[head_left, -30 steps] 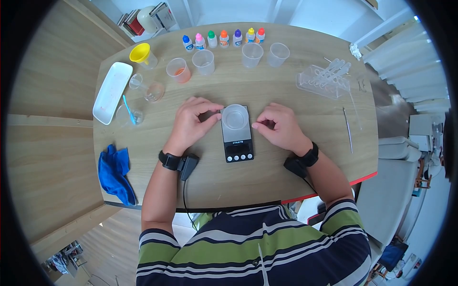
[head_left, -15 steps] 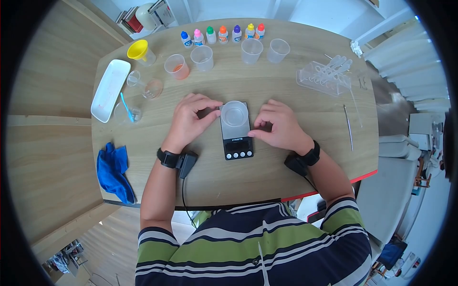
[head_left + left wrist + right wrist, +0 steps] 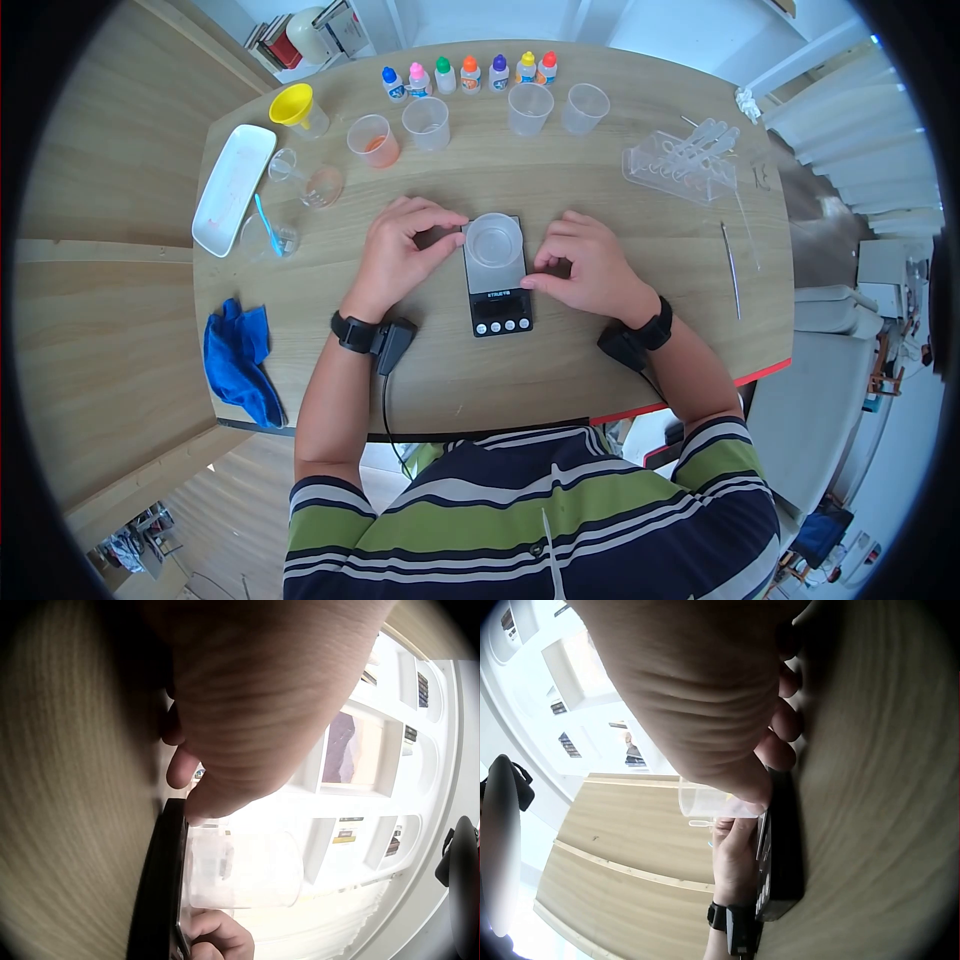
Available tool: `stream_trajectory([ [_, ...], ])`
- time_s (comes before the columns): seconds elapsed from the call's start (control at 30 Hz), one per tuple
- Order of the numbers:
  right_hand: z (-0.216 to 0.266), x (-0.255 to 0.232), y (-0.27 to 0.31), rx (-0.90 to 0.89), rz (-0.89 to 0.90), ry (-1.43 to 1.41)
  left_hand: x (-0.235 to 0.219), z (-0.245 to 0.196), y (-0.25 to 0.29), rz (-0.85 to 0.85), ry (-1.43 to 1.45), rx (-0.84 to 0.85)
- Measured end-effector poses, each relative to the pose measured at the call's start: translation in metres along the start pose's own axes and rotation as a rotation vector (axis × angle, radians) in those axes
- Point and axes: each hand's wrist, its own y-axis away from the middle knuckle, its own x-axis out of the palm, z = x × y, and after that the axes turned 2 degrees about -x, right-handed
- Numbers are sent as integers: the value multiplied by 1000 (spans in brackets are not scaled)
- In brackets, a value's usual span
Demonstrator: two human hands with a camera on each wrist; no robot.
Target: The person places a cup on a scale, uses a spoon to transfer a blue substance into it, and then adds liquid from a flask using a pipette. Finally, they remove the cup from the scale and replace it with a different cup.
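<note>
A small black digital scale (image 3: 496, 282) with a silver plate lies on the table before me, its row of buttons facing my body. On its far end stands a clear plastic cup (image 3: 494, 241). My left hand (image 3: 400, 247) holds the scale's left edge near the top with thumb and index fingertips. At the right edge, my right hand (image 3: 588, 262) has its thumb against the scale's side, lower down, fingers bent beside it. The right wrist view shows the right thumb over the upper edge of the scale (image 3: 784, 855), fingertips near the tabletop.
Several dropper bottles (image 3: 470, 76) line the back, behind clear cups (image 3: 529, 110); one cup (image 3: 373, 142) holds orange-red liquid. Left are a yellow funnel (image 3: 291, 104), white tray (image 3: 268, 150) and blue cloth (image 3: 238, 350). Right are a clear rack (image 3: 655, 178) and metal rod (image 3: 731, 270).
My right thumb has slid down the scale's right side toward its display. The left hand keeps its place at the scale; the whole head view has shifted slightly.
</note>
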Motion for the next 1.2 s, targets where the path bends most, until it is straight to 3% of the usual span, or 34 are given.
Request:
stream_trajectory([
  [0.73, 2, -1, 0, -17, -8, 17, 0, 1, 0, 5, -20, 7],
  [1.03, -6, -2, 2, 66, -74, -123, -1, 1, 0, 22, -28, 52],
  [1.13, -7, -1, 3, 75, -66, -125, -1, 3, 3, 32, 57, 7],
  [1.2, -7, -1, 3, 55, -71, -125, -4, 3, 6, 32, 212, -126],
])
